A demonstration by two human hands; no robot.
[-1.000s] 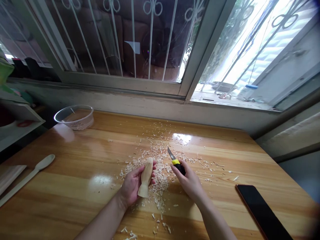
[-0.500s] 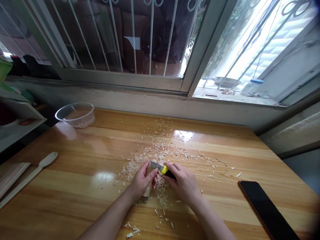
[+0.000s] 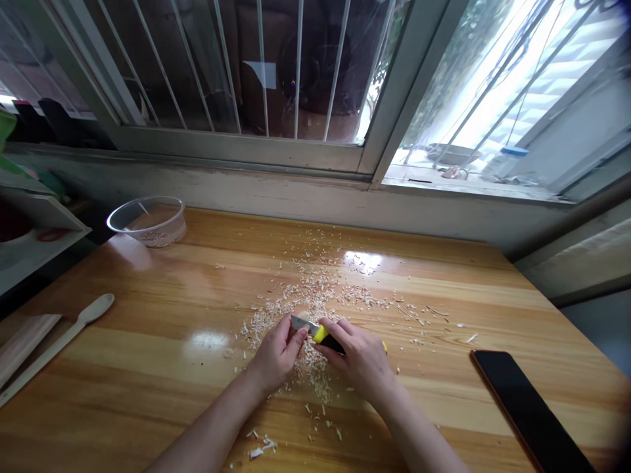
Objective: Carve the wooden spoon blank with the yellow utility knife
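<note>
My right hand (image 3: 362, 355) is closed around a yellow and black utility knife (image 3: 320, 334), its blade pointing left. The blade lies across a pale piece of wood (image 3: 303, 316) that my left hand (image 3: 277, 355) grips. Only a small end of this wood shows; my fingers and the blade cover the rest, so its full shape is hidden. My left thumb is close to the blade. Beneath and beyond both hands, wood shavings (image 3: 315, 289) are scattered over the tabletop.
On the wooden table (image 3: 162, 374), a wooden spoon (image 3: 93, 309) and a flat wood strip (image 3: 24, 341) lie at left. A clear plastic bowl (image 3: 162, 226) stands at the back left. A phone (image 3: 527, 407) lies at right. A barred window (image 3: 246, 154) rises behind the table.
The wood has turned in my left hand, so its lower end no longer shows below my fingers. The knife has shifted slightly left, and its yellow rear end now shows behind my right hand.
</note>
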